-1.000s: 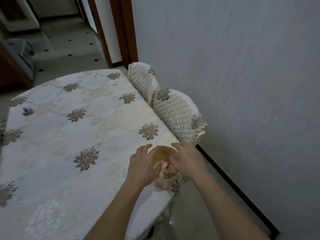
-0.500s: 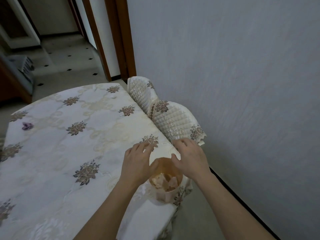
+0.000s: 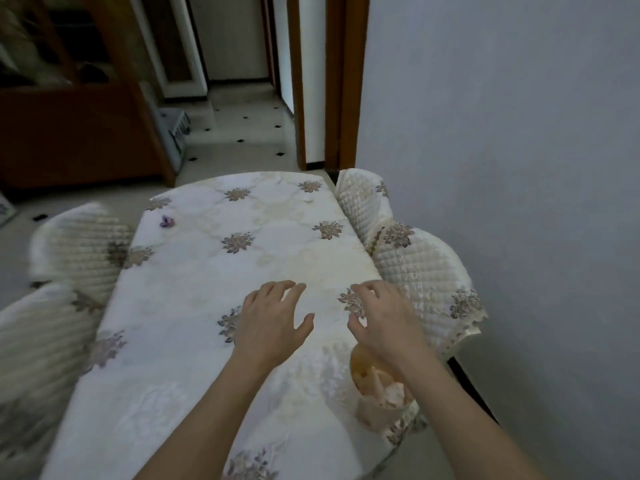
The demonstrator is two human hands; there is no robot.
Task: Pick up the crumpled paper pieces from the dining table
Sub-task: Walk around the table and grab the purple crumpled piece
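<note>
Purple paper piece (image 3: 167, 221): left on the tabletop (image 3: 194, 341), far beyond the left hand (image 3: 272, 323). Pale pieces (image 3: 389, 391) are binned in a basket (image 3: 356, 363) under the right hand (image 3: 381, 323). Both hands are spread, empty.

The surface (image 3: 194, 341) is covered by a white cloth (image 3: 277, 216) with brown flower motifs; a small purple crumpled piece (image 3: 167, 222) lies near its far left edge; an amber container (image 3: 372, 382) of pale scraps sits at its near right edge.

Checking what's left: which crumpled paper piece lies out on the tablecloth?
The small purple piece near the far left edge; the pale pieces sit in the orange container at the near right edge.
</note>
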